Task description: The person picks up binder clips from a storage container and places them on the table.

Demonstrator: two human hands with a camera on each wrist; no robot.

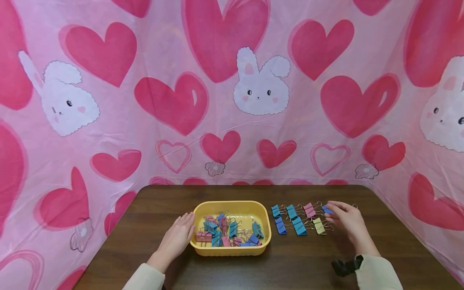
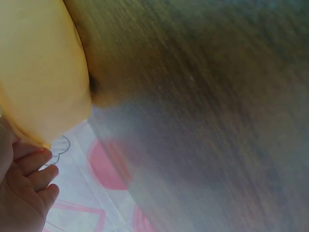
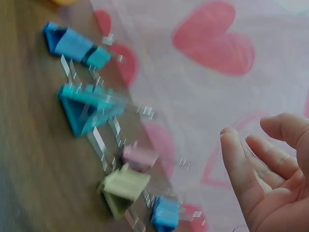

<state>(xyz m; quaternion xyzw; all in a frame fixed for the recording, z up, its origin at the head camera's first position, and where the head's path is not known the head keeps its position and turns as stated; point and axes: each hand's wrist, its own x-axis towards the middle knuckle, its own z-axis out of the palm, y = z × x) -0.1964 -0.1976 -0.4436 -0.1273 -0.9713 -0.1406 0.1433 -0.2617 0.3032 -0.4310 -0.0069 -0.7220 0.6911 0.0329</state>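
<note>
A yellow plastic basket [image 1: 232,252] holds a jumble of pink, teal and blue binder clips [image 1: 233,228]. Against its left side lies my left hand [image 1: 176,237], fingers extended along the rim; the left wrist view shows fingertips right at the basket's edge [image 2: 48,87]. My right hand [image 1: 348,220] is over the right end of the back row of clips, by a blue binder clip [image 1: 326,209] that it partly covers. From the right wrist, the fingers and thumb [image 3: 285,130] are parted with nothing between them, and the blue clip [image 3: 165,213] stands on the table.
Two rows of binder clips stand right of the basket: teal [image 1: 276,211], teal and pink [image 1: 309,210] behind; blue [image 1: 280,226], teal [image 1: 299,226] and yellow [image 1: 319,226] in front. The brown wooden table [image 1: 282,270] meets a pink heart-and-rabbit cloth [image 1: 304,121] behind.
</note>
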